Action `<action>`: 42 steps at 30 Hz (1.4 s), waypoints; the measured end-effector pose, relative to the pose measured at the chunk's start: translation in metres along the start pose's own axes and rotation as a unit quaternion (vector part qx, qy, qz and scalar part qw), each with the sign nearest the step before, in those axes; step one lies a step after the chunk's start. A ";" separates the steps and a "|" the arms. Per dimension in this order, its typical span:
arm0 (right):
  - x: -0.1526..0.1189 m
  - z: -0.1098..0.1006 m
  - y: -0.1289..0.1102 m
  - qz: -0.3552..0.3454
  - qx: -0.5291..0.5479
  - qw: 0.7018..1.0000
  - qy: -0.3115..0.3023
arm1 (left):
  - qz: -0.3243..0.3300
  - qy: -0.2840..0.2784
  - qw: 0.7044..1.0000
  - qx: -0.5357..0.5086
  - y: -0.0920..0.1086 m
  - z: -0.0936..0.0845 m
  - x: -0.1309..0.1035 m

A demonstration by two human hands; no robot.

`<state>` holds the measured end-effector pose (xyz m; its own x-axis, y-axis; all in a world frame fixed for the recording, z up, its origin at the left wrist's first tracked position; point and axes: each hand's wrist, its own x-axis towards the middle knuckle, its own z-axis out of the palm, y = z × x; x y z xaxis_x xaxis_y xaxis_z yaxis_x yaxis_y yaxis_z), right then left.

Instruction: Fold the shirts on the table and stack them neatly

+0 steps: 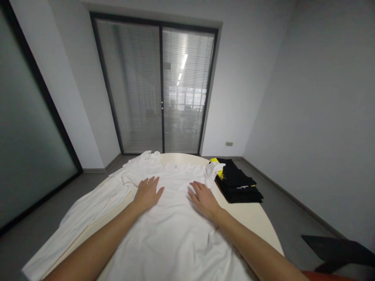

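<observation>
A white T-shirt (172, 218) lies spread over the table, its neckline at the far end and its lower part toward me, with soft wrinkles across the front. My left hand (148, 194) rests flat on the shirt's left chest area, fingers stretched and thumb apart. On the right chest area lies my right hand (203, 199), palm down with its fingers spread. Neither hand grips the cloth. Both forearms reach in over the shirt from the near side.
More white cloth (96, 199) is laid along the table's left edge. Folded black garments with yellow marks (237, 181) are stacked at the right of the pale rounded table (252, 218). A black chair part (336, 249) stands at the lower right. Glass doors (162, 89) are behind.
</observation>
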<state>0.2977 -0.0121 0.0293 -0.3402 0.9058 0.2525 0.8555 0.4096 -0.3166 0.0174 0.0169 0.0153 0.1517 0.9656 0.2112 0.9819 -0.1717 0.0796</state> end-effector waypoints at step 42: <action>0.039 0.014 0.035 0.045 -0.045 0.993 -0.102 | 0.000 0.018 1.000 0.002 0.013 0.011 -0.002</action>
<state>0.3094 0.0390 0.0151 -0.3249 0.9452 0.0332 0.9143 0.3229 -0.2445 0.0305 0.0146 0.0047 0.1484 0.9578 0.2462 0.9822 -0.1718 0.0763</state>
